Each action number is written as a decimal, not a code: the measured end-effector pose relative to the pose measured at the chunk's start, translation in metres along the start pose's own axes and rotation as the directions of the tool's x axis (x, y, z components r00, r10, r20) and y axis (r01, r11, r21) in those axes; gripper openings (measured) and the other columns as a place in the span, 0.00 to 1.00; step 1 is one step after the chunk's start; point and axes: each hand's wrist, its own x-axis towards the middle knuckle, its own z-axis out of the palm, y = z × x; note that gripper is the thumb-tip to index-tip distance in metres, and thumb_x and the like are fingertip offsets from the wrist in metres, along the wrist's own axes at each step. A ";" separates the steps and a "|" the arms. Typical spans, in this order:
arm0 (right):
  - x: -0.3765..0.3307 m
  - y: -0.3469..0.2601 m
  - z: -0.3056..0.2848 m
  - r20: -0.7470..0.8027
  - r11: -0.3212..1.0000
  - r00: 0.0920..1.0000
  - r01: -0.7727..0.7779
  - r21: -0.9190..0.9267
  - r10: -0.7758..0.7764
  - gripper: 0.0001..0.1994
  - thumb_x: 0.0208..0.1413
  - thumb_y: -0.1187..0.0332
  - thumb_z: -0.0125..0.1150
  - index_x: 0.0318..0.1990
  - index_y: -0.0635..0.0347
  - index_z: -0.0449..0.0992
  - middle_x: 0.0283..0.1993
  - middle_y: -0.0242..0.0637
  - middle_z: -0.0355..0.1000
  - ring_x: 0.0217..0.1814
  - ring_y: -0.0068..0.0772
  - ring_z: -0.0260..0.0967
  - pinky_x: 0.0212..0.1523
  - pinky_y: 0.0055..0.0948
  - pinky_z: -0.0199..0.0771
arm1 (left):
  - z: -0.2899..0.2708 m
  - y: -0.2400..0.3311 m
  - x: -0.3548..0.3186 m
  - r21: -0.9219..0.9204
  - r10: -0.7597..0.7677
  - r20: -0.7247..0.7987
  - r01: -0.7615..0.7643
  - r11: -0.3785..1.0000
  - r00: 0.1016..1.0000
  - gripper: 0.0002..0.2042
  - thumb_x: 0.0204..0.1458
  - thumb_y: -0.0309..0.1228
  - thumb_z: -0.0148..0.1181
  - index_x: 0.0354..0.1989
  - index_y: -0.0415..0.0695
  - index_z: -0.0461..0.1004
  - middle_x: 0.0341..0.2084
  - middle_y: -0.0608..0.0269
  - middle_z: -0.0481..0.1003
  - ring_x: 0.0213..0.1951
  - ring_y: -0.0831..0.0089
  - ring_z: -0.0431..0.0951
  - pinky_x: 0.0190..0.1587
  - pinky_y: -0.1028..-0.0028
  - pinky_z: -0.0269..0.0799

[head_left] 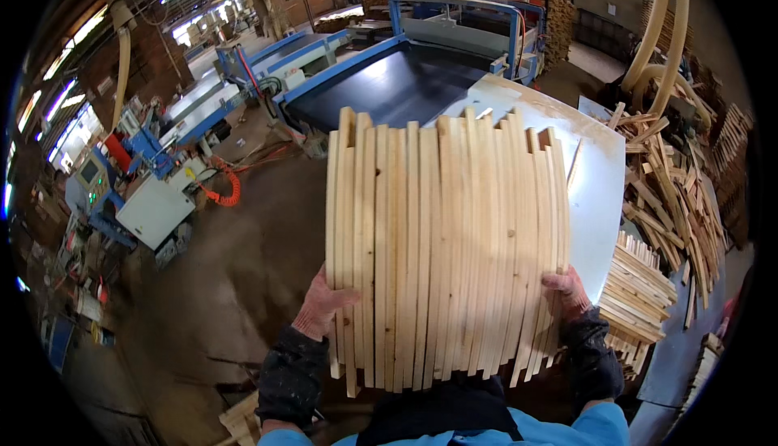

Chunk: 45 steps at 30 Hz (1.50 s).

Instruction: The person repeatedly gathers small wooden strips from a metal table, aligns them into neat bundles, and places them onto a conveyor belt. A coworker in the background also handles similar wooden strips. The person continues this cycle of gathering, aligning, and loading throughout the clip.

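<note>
A wide bundle of pale wooden strips point(446, 243) lies side by side between my two gloved hands, its far and near ends uneven. My left hand point(322, 304), in a pinkish knit glove, presses on the bundle's left edge with the thumb over the top. On the opposite edge my right hand point(570, 290) grips in the same way, thumb on the upper face. The fingers beneath are hidden by the wood. The bundle is held in front of my body, its far end overlapping a smooth metal table point(596, 178) in the picture.
Beyond the bundle is a blue-framed machine with a black conveyor belt point(389, 81). Scrap wood point(673, 195) is heaped at the right, near another stack of strips point(636, 292). A control cabinet point(156, 211) and an orange coiled hose point(227, 190) stand at the left above the floor point(235, 284).
</note>
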 end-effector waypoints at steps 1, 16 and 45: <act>0.020 -0.003 0.020 0.021 1.000 1.000 -0.003 0.026 0.002 0.38 0.46 0.65 0.78 0.66 0.71 0.74 0.55 0.42 0.81 0.58 0.39 0.79 0.60 0.38 0.81 | -0.014 0.012 0.007 -0.002 0.016 -0.027 -0.016 1.000 0.999 0.40 0.50 0.22 0.77 0.75 0.43 0.68 0.52 0.62 0.81 0.48 0.75 0.82 0.51 0.70 0.83; 0.376 -0.012 0.215 0.160 0.995 0.982 0.101 -0.020 -0.096 0.38 0.52 0.66 0.79 0.69 0.72 0.72 0.62 0.45 0.80 0.62 0.40 0.80 0.65 0.40 0.81 | -0.279 0.124 0.268 0.024 0.149 -0.123 -0.147 0.989 0.981 0.33 0.55 0.27 0.75 0.70 0.40 0.71 0.50 0.60 0.83 0.45 0.67 0.86 0.49 0.65 0.86; 0.809 0.085 0.381 -0.614 0.972 0.757 -0.133 0.192 0.225 0.33 0.55 0.76 0.71 0.69 0.69 0.67 0.57 0.49 0.78 0.55 0.46 0.81 0.66 0.48 0.82 | -0.469 0.196 0.982 0.428 -0.460 0.286 0.318 0.846 0.840 0.37 0.51 0.36 0.80 0.66 0.35 0.66 0.52 0.52 0.78 0.49 0.61 0.83 0.44 0.64 0.87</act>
